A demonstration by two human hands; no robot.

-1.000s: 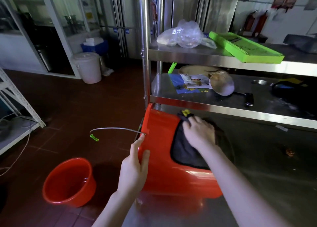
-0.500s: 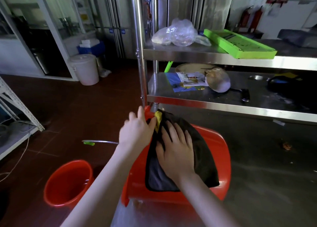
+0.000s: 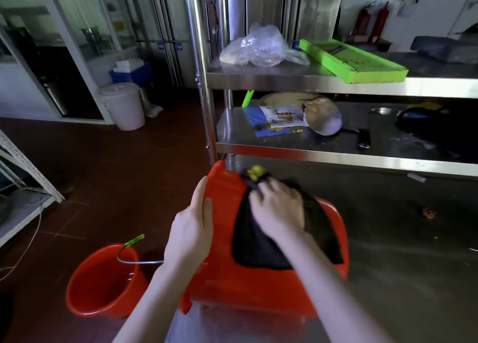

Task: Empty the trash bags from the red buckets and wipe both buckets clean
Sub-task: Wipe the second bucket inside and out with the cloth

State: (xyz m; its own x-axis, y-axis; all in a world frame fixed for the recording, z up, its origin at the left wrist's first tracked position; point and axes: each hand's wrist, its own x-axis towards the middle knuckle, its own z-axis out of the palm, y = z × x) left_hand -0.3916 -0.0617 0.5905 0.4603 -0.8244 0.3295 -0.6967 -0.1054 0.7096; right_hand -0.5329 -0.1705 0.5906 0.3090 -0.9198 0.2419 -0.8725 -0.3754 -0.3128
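Wiping is the step in hand: the right hand point(image 3: 278, 210) presses a dark cloth point(image 3: 258, 249) flat, fingers spread, on the tipped red bucket point(image 3: 232, 280) on the table point(image 3: 403, 278), the left hand point(image 3: 191, 228) gripping its wall at 9 o'clock; next, likely the second bucket point(image 3: 103, 283) on the floor at 8 o'clock.

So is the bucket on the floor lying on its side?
No, the floor bucket stands upright, mouth up; the one lying on its side is the table bucket.

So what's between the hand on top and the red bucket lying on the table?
In the head view, a dark cloth lies between the right hand and the tipped red plastic bucket.
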